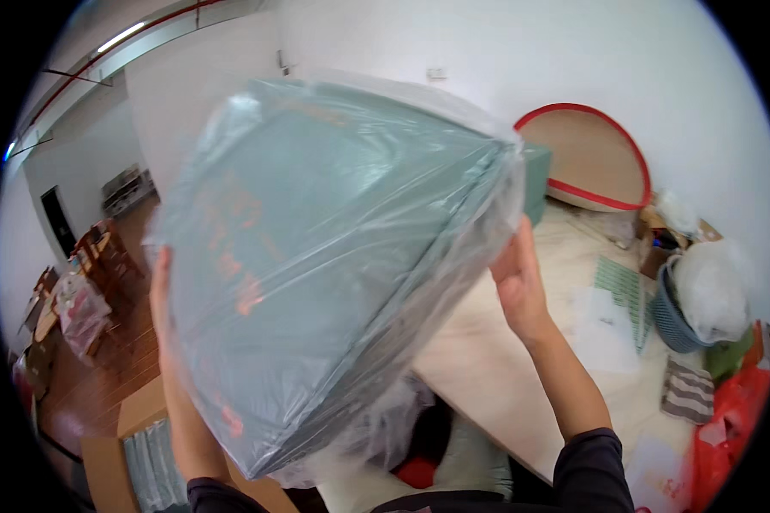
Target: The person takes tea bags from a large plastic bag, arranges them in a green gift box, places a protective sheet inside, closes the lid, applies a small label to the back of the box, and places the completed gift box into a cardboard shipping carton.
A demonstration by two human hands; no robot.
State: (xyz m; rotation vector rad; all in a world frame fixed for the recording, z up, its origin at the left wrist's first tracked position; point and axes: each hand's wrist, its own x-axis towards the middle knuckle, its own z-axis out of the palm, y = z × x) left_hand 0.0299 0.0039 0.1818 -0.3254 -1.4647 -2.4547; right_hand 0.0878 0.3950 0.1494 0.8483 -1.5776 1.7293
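Note:
A large grey-green box (333, 211) in a clear plastic bag is held up in front of me, tilted, with blurred orange print on its face. My left hand (161, 282) grips its left side, the fingers mostly hidden behind it. My right hand (518, 285) presses against the bag at the right edge, its fingers partly behind the plastic. Loose clear plastic (385, 429) hangs below the box. Behind its right corner, another green box (537, 183) shows on the table.
The pale tabletop (481, 359) lies to my right, with paper sheets (606, 327), a blue basket (674, 314) holding a white plastic bag, a striped cloth (688, 390) and a red bag (731, 423). A red-rimmed round panel (593, 157) leans on the wall. At lower left, an open carton (106, 471) contains plastic-wrapped items.

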